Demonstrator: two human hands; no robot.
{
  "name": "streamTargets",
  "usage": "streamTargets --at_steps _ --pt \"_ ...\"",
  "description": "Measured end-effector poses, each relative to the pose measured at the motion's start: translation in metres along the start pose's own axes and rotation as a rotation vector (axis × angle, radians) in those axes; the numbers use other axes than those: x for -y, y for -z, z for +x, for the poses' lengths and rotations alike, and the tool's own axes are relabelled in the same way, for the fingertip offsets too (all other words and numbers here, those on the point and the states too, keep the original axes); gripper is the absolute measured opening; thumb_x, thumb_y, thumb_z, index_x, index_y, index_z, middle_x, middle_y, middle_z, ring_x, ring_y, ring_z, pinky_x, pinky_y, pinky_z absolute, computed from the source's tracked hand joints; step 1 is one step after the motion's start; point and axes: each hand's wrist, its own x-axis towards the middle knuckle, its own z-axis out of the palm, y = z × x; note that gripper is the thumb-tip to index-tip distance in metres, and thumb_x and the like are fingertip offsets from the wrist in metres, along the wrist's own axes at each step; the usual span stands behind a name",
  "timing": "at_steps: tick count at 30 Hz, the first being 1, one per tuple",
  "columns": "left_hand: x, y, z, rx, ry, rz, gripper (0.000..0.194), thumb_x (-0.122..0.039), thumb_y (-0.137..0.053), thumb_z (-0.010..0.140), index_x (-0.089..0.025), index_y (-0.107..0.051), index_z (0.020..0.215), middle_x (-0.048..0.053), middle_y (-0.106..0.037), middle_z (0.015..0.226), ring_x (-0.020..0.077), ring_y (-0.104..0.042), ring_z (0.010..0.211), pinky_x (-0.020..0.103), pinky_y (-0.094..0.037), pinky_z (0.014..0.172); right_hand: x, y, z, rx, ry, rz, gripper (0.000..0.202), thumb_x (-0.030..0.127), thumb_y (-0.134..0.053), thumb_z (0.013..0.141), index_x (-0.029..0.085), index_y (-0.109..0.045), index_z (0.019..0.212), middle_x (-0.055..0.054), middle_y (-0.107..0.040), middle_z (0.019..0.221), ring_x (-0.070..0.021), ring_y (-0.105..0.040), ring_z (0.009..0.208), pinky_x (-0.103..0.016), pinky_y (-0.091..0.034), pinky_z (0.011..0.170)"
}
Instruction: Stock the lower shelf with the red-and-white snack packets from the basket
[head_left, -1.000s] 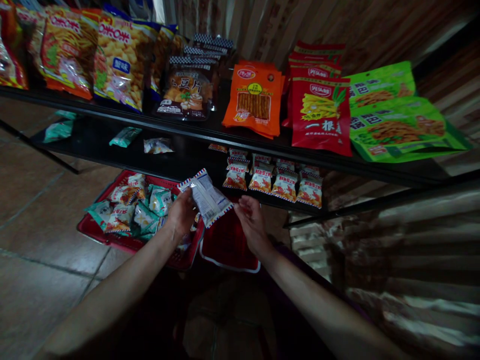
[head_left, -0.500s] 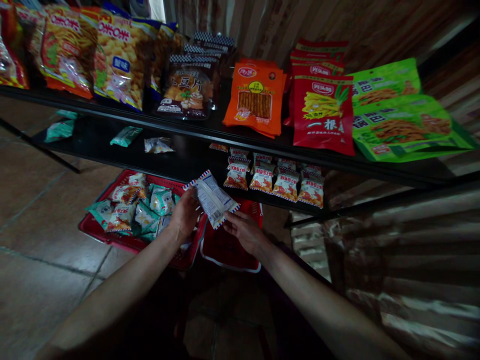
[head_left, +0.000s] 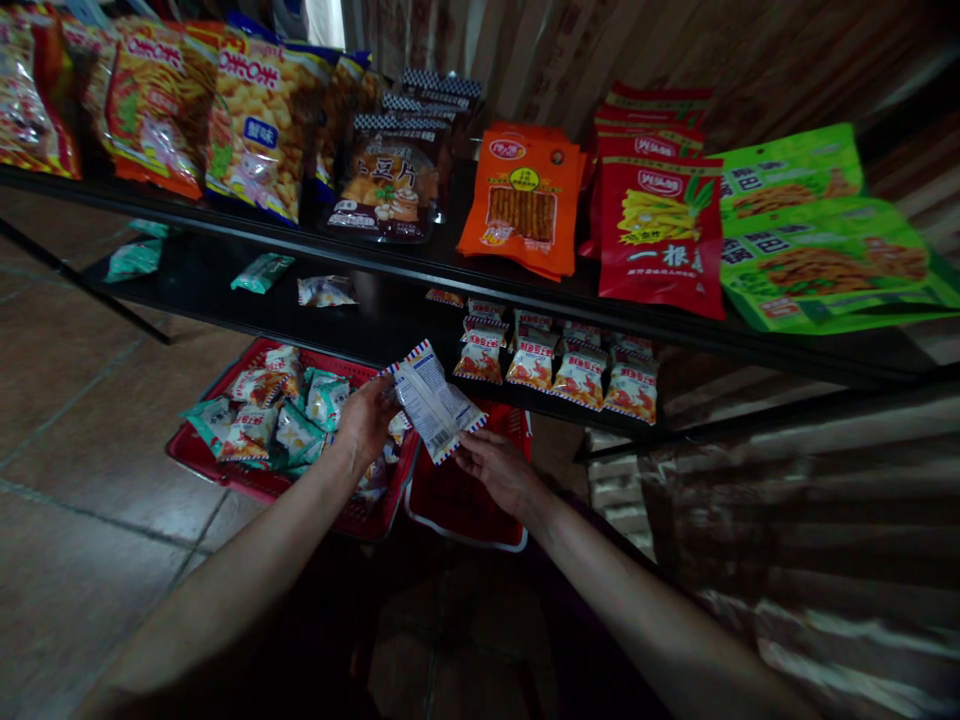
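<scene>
A small snack packet with a red, white and blue striped edge hangs tilted between my hands, its printed back facing up. My left hand is closed on its upper left corner, and my right hand pinches its lower right corner. Below and left of the packet, a red basket holds several teal and white-orange packets. A second red basket lies beneath my right hand. Behind the held packet, rows of similar packets stand on the lower black shelf.
The upper black shelf carries large snack bags, orange bags, red bags and green bags. Loose packets lie on the lower shelf's left part. Corrugated sheeting is at the right.
The whole view has shifted slightly, so the shelves and baskets sit a little further right. Both hands keep hold of the same packet, in nearly the same pose.
</scene>
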Motion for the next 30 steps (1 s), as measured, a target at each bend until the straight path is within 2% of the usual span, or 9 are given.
streamTargets --at_steps 6,14,17,23,30 --pt "-0.001 0.002 0.002 0.065 -0.018 -0.019 0.003 -0.016 -0.062 0.072 -0.014 -0.061 0.070 0.000 -0.064 0.065 0.0086 -0.055 0.055 0.022 -0.045 0.059 0.002 0.000 0.000 -0.001 -0.013 0.035 0.015 0.022 -0.078 0.062 0.018 -0.069 0.073 -0.001 -0.071 0.077 -0.0103 -0.064 0.066 -0.023 -0.052 0.064" --pt "-0.004 0.004 0.004 0.114 0.003 0.052 0.004 -0.015 -0.062 0.072 -0.014 -0.060 0.068 -0.001 -0.062 0.062 0.0076 -0.053 0.051 0.021 -0.044 0.054 0.003 -0.001 -0.003 -0.030 0.052 -0.013 0.020 0.027 -0.081 0.053 0.018 -0.070 0.066 -0.002 -0.071 0.071 -0.0114 -0.063 0.064 -0.025 -0.051 0.064" --pt "-0.006 0.007 0.006 0.148 -0.025 0.100 0.006 -0.016 -0.066 0.067 -0.013 -0.064 0.072 0.001 -0.065 0.068 0.0099 -0.058 0.059 0.021 -0.045 0.055 0.002 0.000 -0.003 -0.034 0.076 -0.059 0.023 0.031 -0.082 0.051 0.018 -0.070 0.066 -0.002 -0.070 0.070 -0.0111 -0.062 0.063 -0.025 -0.051 0.063" --pt "-0.012 0.010 0.007 0.120 -0.032 0.230 0.017 -0.020 -0.074 0.059 -0.014 -0.068 0.073 0.002 -0.068 0.070 0.0115 -0.059 0.062 0.022 -0.043 0.056 0.000 0.000 -0.002 -0.031 0.121 -0.176 0.025 0.038 -0.080 0.054 0.018 -0.071 0.066 -0.003 -0.071 0.071 -0.0114 -0.061 0.062 -0.025 -0.049 0.061" --pt "-0.013 0.006 0.003 0.046 -0.090 0.183 0.011 -0.014 -0.071 0.057 -0.014 -0.065 0.067 0.000 -0.066 0.064 0.0110 -0.058 0.060 0.022 -0.044 0.058 0.001 -0.004 -0.005 -0.029 0.139 -0.158 0.030 0.041 -0.080 0.052 0.018 -0.071 0.069 -0.002 -0.070 0.070 -0.0111 -0.060 0.063 -0.024 -0.048 0.061"
